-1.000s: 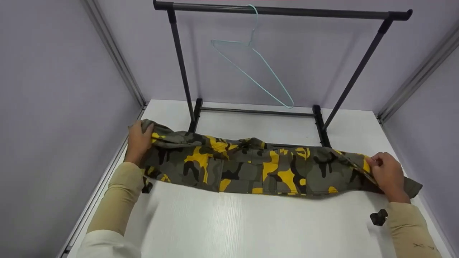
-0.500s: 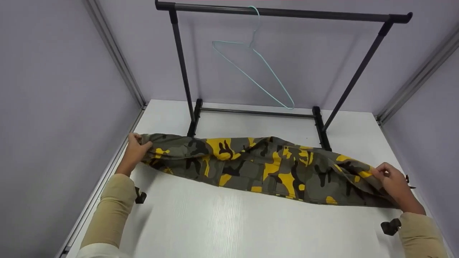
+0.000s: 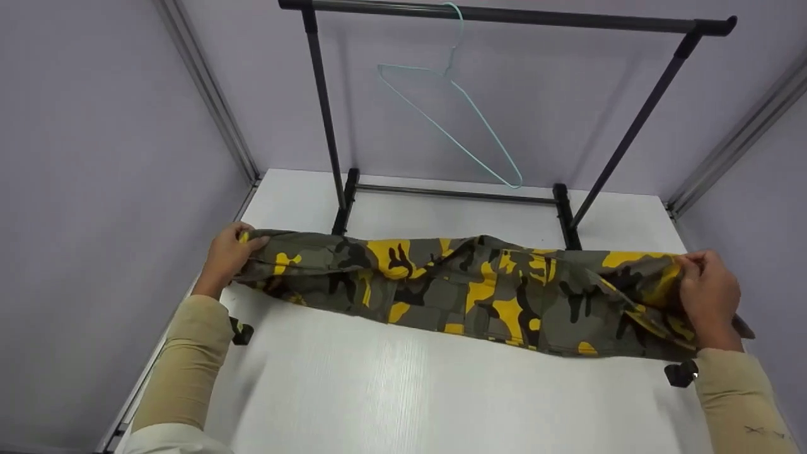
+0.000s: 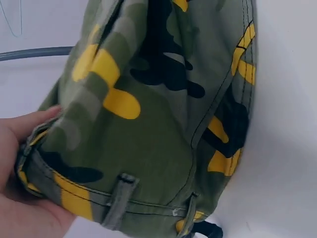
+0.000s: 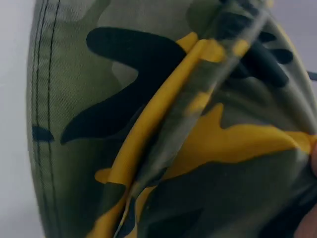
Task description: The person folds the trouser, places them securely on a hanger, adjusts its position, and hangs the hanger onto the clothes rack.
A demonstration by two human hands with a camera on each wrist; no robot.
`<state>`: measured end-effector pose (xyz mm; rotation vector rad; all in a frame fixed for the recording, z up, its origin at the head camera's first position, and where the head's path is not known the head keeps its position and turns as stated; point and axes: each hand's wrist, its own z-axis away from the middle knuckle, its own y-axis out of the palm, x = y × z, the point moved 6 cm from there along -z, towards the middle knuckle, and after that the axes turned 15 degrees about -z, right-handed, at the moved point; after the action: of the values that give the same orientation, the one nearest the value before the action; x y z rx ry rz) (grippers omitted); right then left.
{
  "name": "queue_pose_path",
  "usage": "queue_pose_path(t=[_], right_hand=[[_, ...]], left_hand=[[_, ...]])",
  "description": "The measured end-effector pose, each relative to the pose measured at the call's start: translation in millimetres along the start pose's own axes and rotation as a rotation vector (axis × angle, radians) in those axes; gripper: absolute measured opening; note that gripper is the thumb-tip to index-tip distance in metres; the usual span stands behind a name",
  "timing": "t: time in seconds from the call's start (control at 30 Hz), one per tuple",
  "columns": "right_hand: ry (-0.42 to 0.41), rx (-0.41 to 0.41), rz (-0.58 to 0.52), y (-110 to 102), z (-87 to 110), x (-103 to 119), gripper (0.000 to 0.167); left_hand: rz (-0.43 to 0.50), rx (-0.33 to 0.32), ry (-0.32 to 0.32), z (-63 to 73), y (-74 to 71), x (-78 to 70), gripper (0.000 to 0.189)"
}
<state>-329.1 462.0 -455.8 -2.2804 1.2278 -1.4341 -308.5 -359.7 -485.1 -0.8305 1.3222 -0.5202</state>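
Camouflage trousers in green, black and yellow cloth (image 3: 435, 299), stretched across the white tabletop (image 3: 378, 397). Pinched between fingers at both ends: waistband (image 4: 74, 196) in the left hand (image 3: 226, 257), opposite end in the right hand (image 3: 714, 293). Draw evenly both ways, smoothing the loose fold (image 5: 148, 121).

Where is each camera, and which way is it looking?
Head: worn on the head, facing forward and down at the pants, table and rack; left hand, right hand and sleeves show.
Left wrist: worn there, facing the waistband; part of the left hand shows.
Right wrist: worn there, facing the pants' other end up close; only bits of the right hand show, at the right edge.
Shared: head and left wrist both show the pants and left hand.
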Motion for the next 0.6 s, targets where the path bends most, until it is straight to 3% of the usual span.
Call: queue_pose_path(t=[0.17,0.37,0.5,0.6], right_hand=[[-0.103,-0.092,0.008,-9.2,-18.6,20.9,0.026],[-0.13,-0.06,-0.022,-20.9,-13.8,16.2,0.023],[-0.086,-0.067,-0.063,-29.4,0.0,-0.4,0.021],[-0.044,0.059,-0.096,-30.5,8.7,-10.9,0.019]], left_hand=[[0.028,-0.166,-0.036,-0.8,-15.5,-7.0,0.042],[0.095,-0.358,-0.078,-3.5,-30.1,-15.8,0.035],[0.175,-0.378,-0.133,-5.6,-34.6,-11.9,0.041],[0.21,-0.317,-0.206,-3.4,-30.3,0.5,0.044]])
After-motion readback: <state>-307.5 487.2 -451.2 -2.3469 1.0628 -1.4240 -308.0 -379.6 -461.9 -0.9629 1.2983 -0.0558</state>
